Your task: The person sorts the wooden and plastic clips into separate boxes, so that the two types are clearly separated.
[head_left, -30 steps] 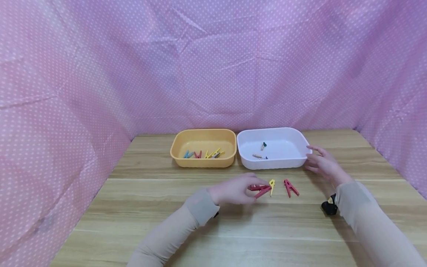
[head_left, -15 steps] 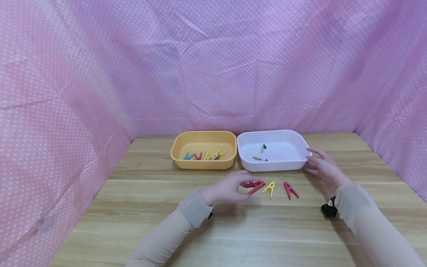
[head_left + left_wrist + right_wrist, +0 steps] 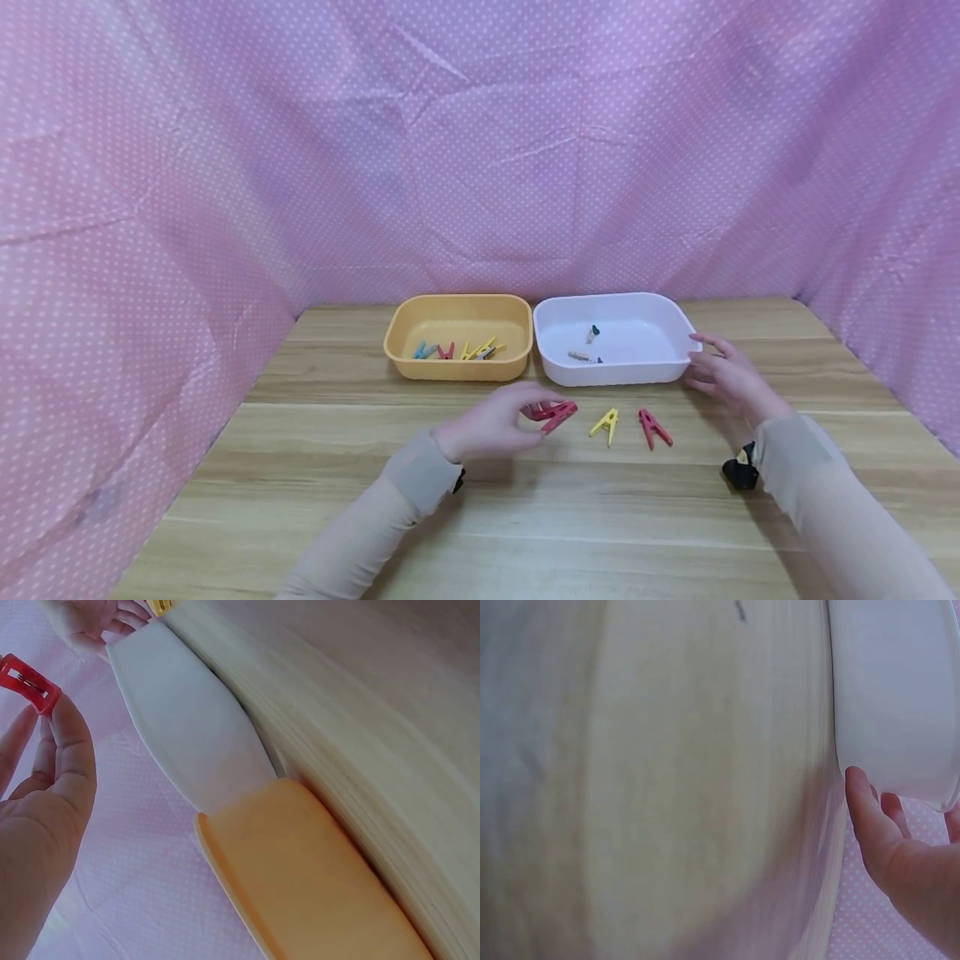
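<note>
Between thumb and fingertips, my left hand (image 3: 495, 421) pinches a red clothespin (image 3: 557, 415) just above the table. The left wrist view shows that clothespin (image 3: 46, 701) close up, its metal spring visible. My right hand (image 3: 731, 379) touches the right end of the white tub (image 3: 615, 374) with its fingers loosely extended; the right wrist view has the hand (image 3: 911, 862) beside the tub's outer wall. A yellow clothespin (image 3: 605, 425) and another red clothespin (image 3: 654, 428) lie on the table between the hands.
An orange-yellow tub (image 3: 459, 370) stands left of the white one and holds several blue, red and yellow clothespins. Small wooden-looking clips (image 3: 580, 356) lie in the white tub. Pink dotted cloth (image 3: 480, 150) hangs behind the wooden table (image 3: 600, 525).
My left hand has drawn leftward with the red clothespin, away from the yellow clothespin, which now shows fully. The right hand has stayed at the white tub.
</note>
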The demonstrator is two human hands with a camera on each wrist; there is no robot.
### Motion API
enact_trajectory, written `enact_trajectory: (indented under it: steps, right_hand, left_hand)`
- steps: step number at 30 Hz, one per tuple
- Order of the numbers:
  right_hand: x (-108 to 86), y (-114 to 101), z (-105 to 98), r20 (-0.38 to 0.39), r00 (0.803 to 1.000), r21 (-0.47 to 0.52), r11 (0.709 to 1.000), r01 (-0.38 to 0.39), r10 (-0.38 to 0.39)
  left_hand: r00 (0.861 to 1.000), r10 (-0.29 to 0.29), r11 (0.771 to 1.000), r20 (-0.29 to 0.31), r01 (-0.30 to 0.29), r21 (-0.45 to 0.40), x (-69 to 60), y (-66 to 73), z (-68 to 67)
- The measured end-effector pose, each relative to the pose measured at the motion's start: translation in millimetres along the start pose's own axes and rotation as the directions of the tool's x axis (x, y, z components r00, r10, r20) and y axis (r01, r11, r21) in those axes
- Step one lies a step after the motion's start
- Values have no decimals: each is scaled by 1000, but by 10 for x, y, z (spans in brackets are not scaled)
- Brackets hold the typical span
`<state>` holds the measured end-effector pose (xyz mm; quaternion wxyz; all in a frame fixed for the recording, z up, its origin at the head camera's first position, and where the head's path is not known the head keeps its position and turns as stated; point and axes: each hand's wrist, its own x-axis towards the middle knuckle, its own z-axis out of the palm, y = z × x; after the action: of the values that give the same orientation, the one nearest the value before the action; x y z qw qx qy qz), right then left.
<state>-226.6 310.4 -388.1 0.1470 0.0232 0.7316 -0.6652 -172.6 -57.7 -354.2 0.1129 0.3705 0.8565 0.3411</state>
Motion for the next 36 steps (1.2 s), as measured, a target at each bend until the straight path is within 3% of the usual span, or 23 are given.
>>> enact_trajectory:
  steps: [14, 22, 30, 36]
  right_hand:
    - [-6, 8, -8, -8, 1000, -3, 1000, 3, -3]
    - [1, 22, -18, -18, 1000, 13, 1000, 17, -17]
    - [4, 34, -26, -12, 1000, 33, 999, 20, -20]
    - [2, 32, -21, -13, 1000, 18, 1000, 14, -14]
  left_hand:
    - [994, -102, 995, -29, 102, 8, -117, -69, -51]
    - [991, -79, 996, -105, 73, -59, -183, -126, -129]
    - [980, -36, 999, -198, 39, 10, -242, -207, -205]
    - [970, -30, 999, -242, 32, 5, -283, -243, -273]
